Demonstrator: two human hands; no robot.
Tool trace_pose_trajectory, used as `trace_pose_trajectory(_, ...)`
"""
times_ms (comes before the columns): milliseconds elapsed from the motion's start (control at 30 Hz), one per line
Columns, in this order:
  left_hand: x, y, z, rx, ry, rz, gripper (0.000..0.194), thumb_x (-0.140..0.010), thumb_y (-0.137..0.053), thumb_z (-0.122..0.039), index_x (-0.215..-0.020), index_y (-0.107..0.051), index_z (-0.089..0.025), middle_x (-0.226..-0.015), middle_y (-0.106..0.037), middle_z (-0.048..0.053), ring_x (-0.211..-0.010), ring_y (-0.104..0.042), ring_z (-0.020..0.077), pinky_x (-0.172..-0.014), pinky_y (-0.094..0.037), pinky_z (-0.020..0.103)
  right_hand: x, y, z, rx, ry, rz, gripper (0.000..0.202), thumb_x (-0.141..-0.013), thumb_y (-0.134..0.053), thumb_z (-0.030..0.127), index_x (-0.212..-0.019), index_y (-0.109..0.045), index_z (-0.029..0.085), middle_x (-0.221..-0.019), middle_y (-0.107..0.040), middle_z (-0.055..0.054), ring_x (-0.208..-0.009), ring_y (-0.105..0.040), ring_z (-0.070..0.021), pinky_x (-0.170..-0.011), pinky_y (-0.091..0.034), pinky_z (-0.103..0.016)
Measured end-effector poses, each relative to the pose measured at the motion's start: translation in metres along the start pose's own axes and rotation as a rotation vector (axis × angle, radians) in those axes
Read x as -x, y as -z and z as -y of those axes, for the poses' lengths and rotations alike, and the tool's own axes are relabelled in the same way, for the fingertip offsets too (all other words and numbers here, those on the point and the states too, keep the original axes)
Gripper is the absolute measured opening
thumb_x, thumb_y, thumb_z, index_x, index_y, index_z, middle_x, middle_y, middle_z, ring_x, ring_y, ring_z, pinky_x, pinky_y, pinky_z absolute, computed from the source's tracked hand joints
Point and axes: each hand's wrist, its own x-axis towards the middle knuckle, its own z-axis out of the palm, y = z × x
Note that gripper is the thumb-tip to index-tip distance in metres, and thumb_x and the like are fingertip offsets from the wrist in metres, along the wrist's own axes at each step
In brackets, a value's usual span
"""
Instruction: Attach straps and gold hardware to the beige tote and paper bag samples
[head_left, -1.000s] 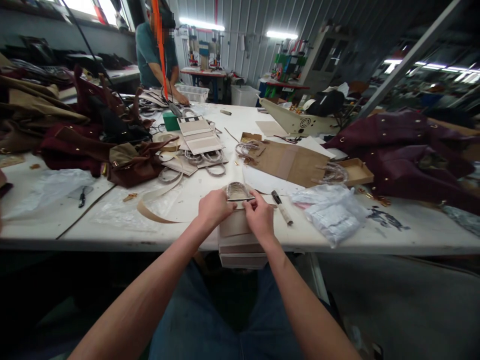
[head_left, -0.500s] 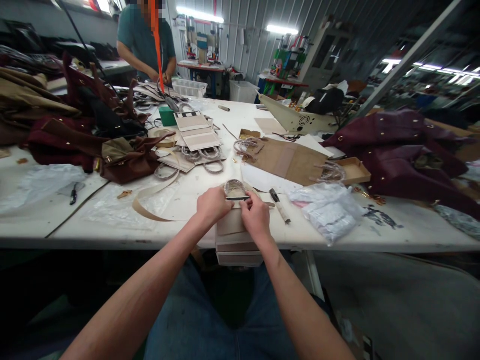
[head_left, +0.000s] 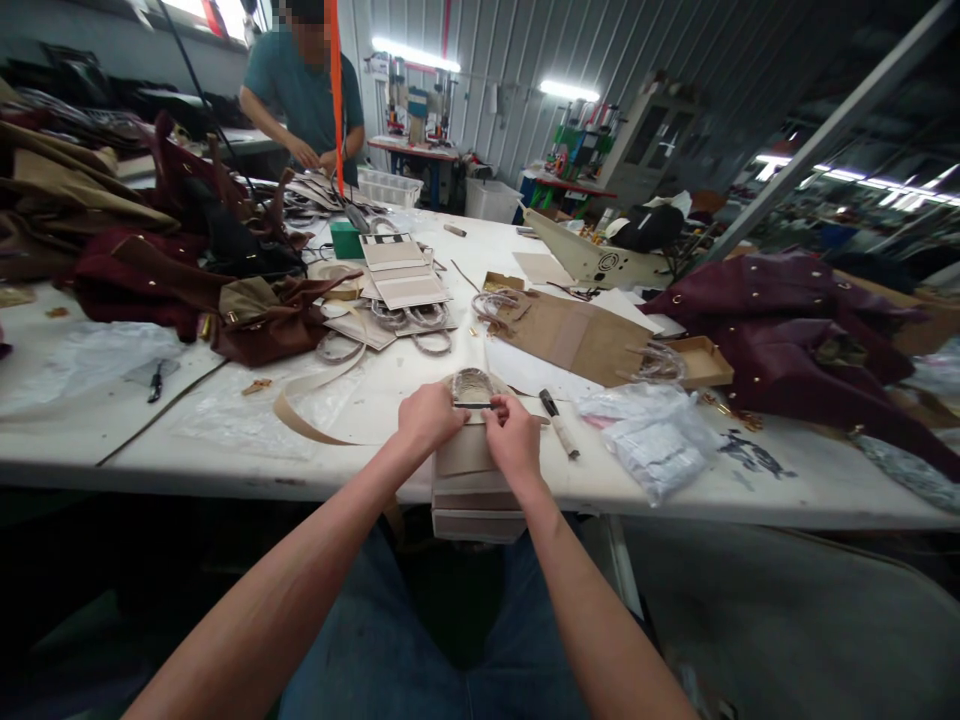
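A beige bag piece lies in front of me at the table's edge, and its striped lower part hangs over the side. A looped handle in clear wrap stands at its far end. Across the piece, just below that loop, runs a thin dark strip. My left hand is closed at the strip's left end, thumb pointing inward. At the right end, my right hand pinches with thumb and fingertips. Close to the right hand lies a tool with a dark tip and wrapped handle.
A tan bag panel and a plastic-wrapped packet lie to the right, near maroon bags. Leftward are stacked beige pieces, a curled tan strip and brown bags. A co-worker stands across the table.
The view has shifted slightly, so the table's things sit a little lower. Both my hands keep their places at the dark strip, with only small finger movement. The co-worker's hands have moved apart slightly.
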Motion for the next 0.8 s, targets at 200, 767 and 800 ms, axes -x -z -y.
trace_pose_trajectory(200, 0.007, 0.004, -0.001, 0.023, -0.01, 0.01, 0.034, -0.089, -0.073, -0.051, -0.099, -0.086, -0.022, -0.106, -0.086, 0.018, -0.104, -0.082, 0.0378, -0.086, -0.063, 0.04, 0.005, -0.002, 0.003, 0.1, 0.062, -0.086, 0.018, -0.093, -0.072, 0.028, -0.109, -0.078, 0.02, -0.105, -0.078, -0.012, -0.094, -0.072, -0.0287, -0.092, -0.059, -0.044)
trace_pose_trajectory(767, 0.018, 0.006, -0.007, 0.188, -0.195, 0.019, 0.027, -0.095, -0.061, -0.029, -0.075, -0.077, -0.02, -0.084, -0.08, 0.012, -0.086, -0.074, 0.027, -0.074, -0.05, 0.033, 0.006, 0.003, 0.015, 0.264, 0.105, 0.085, 0.02, -0.098, -0.074, 0.037, -0.085, -0.087, 0.029, -0.098, -0.082, -0.004, -0.085, -0.07, -0.0222, -0.066, -0.045, -0.032)
trace_pose_trajectory(800, 0.023, 0.012, -0.011, 0.267, -0.235, 0.0, 0.029, -0.095, -0.061, -0.028, -0.07, -0.073, -0.02, -0.076, -0.075, 0.009, -0.08, -0.07, 0.0241, -0.071, -0.047, 0.031, 0.005, 0.003, 0.016, 0.289, 0.096, 0.093, 0.021, -0.098, -0.073, 0.035, -0.083, -0.086, 0.028, -0.098, -0.081, -0.005, -0.084, -0.069, -0.0219, -0.066, -0.044, -0.032)
